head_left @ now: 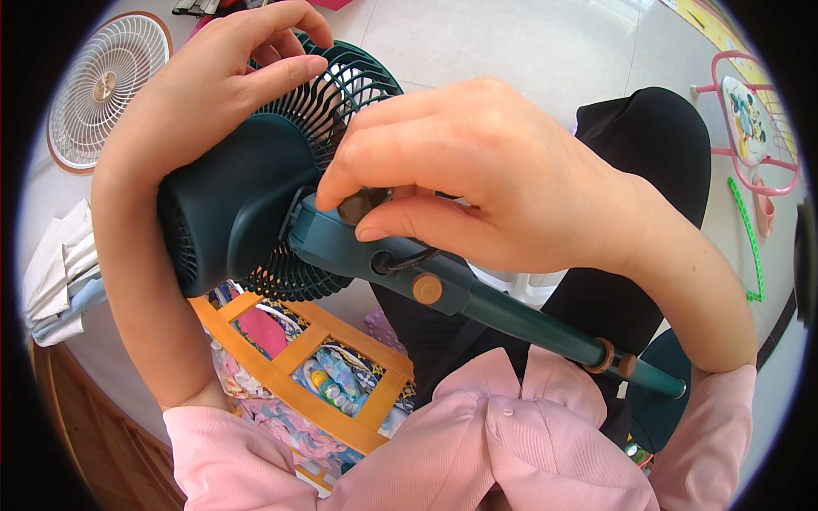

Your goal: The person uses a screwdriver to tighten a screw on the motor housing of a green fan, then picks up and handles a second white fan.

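Note:
A dark green pedestal fan [256, 170] lies tilted across my lap, its head to the left and its pole running down to the right. My left forearm wraps round the motor housing. At the top of the fan cage [358, 68] my left hand [264, 64] hangs loosely curved, thumb and fingers apart, holding nothing. My right hand [460, 162] pinches a brown knob [363, 204] at the joint between head and pole, partly hidden by the fingers. A black cable [413, 258] enters a hole in the neck beside a tan round button [427, 289].
A detached round fan grille [106, 85] with a brown rim is at the upper left. Below the fan is a wooden-framed rack [298, 375] with cloth items. Folded clothes [64, 264] lie at left. A pink child's chair [750, 119] and green strip [748, 243] are at right.

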The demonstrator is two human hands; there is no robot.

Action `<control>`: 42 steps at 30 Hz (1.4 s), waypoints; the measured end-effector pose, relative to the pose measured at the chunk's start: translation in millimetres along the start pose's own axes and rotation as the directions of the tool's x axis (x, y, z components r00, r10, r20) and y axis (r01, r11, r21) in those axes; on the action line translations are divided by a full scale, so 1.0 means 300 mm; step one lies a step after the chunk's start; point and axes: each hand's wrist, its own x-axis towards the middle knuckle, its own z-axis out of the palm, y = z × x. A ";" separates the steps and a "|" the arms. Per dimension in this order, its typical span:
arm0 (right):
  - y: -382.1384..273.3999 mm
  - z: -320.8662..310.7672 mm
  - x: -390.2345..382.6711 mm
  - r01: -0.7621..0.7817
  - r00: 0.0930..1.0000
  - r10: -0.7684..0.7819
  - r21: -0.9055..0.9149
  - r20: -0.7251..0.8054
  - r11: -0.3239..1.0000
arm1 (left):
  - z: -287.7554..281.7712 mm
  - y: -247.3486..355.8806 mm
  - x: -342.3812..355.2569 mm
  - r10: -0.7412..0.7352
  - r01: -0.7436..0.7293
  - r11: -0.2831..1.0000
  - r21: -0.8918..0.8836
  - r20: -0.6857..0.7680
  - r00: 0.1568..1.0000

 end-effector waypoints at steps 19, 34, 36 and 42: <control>0.016 -0.006 0.016 -0.126 0.989 0.129 -0.044 0.078 0.991 | 0.017 -0.002 0.017 -0.022 0.021 1.000 -0.006 -0.052 0.998; -0.005 -0.010 0.023 -0.051 0.997 0.058 -0.129 0.055 0.990 | 0.004 0.004 0.020 -0.054 0.055 0.998 0.014 -0.025 0.998; -0.023 -0.019 0.019 -0.117 0.986 0.129 -0.110 0.104 0.987 | 0.008 0.004 0.019 -0.043 0.043 0.999 -0.004 -0.040 0.998; 0.009 -0.004 -0.009 -0.009 0.985 0.012 -0.019 0.169 1.000 | 0.008 -0.001 0.012 -0.042 0.043 0.999 0.012 -0.047 0.998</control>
